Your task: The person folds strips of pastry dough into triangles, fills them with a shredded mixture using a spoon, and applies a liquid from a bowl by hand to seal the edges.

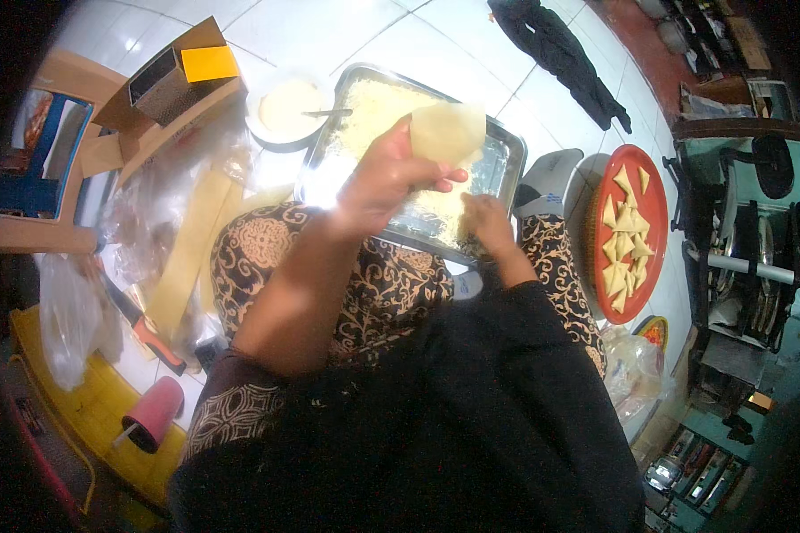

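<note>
My left hand (393, 176) is raised over a rectangular metal tray (517, 156) and grips a pale sheet of dough wrapper (448, 133) between thumb and fingers. Pale shredded filling (380, 103) covers part of the tray. Lower and to the right, my right hand (490, 223) reaches into the tray at the filling; its fingertips are blurred, so whether they pinch any cannot be told. A white bowl (287, 113) of pale paste with a metal utensil (327, 113) across its rim stands left of the tray. Folded dough triangles (630, 226) lie on a red-orange round tray (650, 280) at the right.
On the left lie long dough strips (193, 246) on plastic, a knife with an orange handle (153, 340), a pink cylindrical object (153, 413) and cardboard boxes (207, 123). A black cloth (560, 60) lies on the tiles at the upper right. A plastic bag (630, 373) is at the lower right.
</note>
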{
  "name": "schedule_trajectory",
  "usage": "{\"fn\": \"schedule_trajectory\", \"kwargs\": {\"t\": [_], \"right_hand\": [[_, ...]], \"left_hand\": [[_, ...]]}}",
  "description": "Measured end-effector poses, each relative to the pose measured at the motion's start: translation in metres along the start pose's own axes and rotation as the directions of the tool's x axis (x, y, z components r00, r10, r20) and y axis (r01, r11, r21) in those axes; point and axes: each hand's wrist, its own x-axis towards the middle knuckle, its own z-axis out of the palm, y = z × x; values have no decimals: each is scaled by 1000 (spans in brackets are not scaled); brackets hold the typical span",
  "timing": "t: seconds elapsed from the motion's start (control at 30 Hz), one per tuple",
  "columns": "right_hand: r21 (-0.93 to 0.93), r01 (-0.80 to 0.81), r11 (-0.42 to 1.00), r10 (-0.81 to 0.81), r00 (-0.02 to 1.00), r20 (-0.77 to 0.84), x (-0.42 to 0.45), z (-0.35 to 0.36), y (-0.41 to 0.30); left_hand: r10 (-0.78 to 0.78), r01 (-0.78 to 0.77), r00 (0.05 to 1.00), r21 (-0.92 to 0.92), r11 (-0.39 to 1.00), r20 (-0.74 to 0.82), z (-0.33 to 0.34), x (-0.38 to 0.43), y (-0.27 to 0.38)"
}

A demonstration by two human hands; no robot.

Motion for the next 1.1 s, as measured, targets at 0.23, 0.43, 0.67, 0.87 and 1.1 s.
{"fn": "schedule_trajectory", "kwargs": {"t": [0.23,0.43,0.67,0.87,1.1], "right_hand": [[-144,-3,990,57,927,370,-15,-10,-33],[146,-430,891,332,836,438,-9,-34,-13],[-34,-138,990,138,875,463,-32,-14,-19],[289,-550,784,374,789,487,-23,7,7],[768,-601,223,563,722,402,21,-56,-20]], "left_hand": [[-49,48,999,64,997,22,5,0,-6],[-67,61,996,101,993,56,2,2,-14],[-113,108,992,91,990,52,4,2,-17],[-118,104,991,199,974,57,-1,9,-39],[36,-14,999,638,770,-21,-8,16,-73]]}}
